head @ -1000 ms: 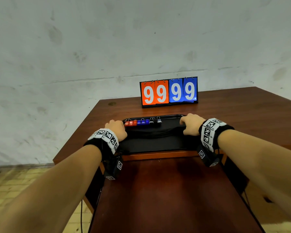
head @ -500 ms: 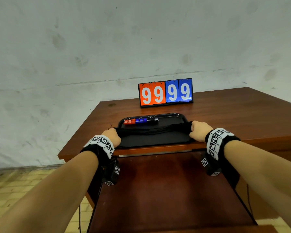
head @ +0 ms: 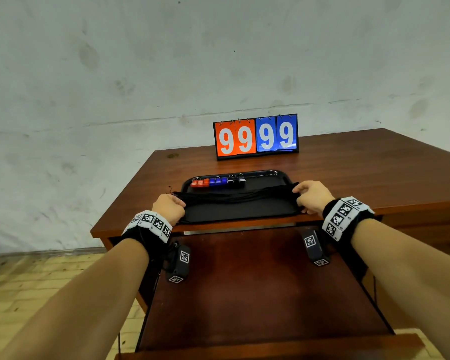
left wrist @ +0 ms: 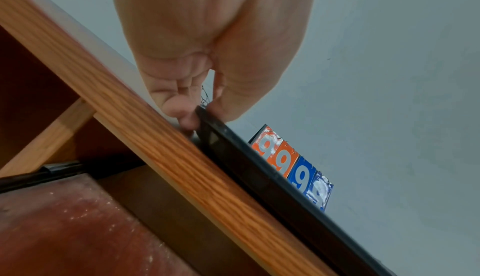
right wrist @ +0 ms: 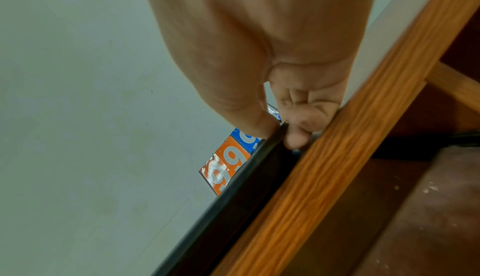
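Note:
A black tray (head: 268,174) lies on the brown wooden table (head: 348,172), its near edge at the table's front. My left hand (head: 170,207) grips the tray's near left corner (left wrist: 207,120), thumb on top and fingers under the rim. My right hand (head: 312,196) grips the near right corner (right wrist: 275,136) the same way. Across the tray's middle stretches a bundle of black cords (head: 234,197), reaching both hands. At the tray's far left edge stands a row of small padlocks (head: 218,181): red, blue and dark ones.
A flip scoreboard (head: 256,136) reading 99 in orange and 99 in blue stands behind the tray, near the wall. A lower dark wooden shelf (head: 257,294) juts out under the table's front edge (left wrist: 161,136). Tiled floor lies at the left.
Both hands have slid from the tray's middle sides back to its near corners and gripped them. The camera has drawn back, and the tray now sits at the table's front edge.

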Demonstrator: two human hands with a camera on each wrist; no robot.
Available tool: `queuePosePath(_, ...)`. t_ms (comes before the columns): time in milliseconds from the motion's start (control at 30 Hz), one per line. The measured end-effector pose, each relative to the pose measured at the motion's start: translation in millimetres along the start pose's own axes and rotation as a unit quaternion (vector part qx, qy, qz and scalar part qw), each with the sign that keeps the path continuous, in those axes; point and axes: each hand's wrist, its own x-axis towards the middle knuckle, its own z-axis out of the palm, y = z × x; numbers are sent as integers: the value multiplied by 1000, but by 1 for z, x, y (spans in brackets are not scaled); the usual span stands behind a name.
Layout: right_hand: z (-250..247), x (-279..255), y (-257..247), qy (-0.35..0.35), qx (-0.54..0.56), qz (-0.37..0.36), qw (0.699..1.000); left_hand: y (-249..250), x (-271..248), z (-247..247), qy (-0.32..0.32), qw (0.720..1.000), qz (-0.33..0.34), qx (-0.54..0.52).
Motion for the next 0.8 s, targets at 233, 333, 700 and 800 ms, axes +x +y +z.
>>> queuePosePath(233,-11,-26,2,-24,-1,7,1000,0,-30,-15,-72,997,-17,-11)
queuePosePath(333,-21,-45,1,-43,-33,1,999,-3,-45,-23,-62,998,-21,2)
queuePosePath(700,-34,-112,4,-70,-120,-19,990,-11,-113,-36,-98,995,0,17)
queuePosePath(800,-34,-126,10,-69,-114,-24,991,-20,-125,-37,-93,996,0,0)
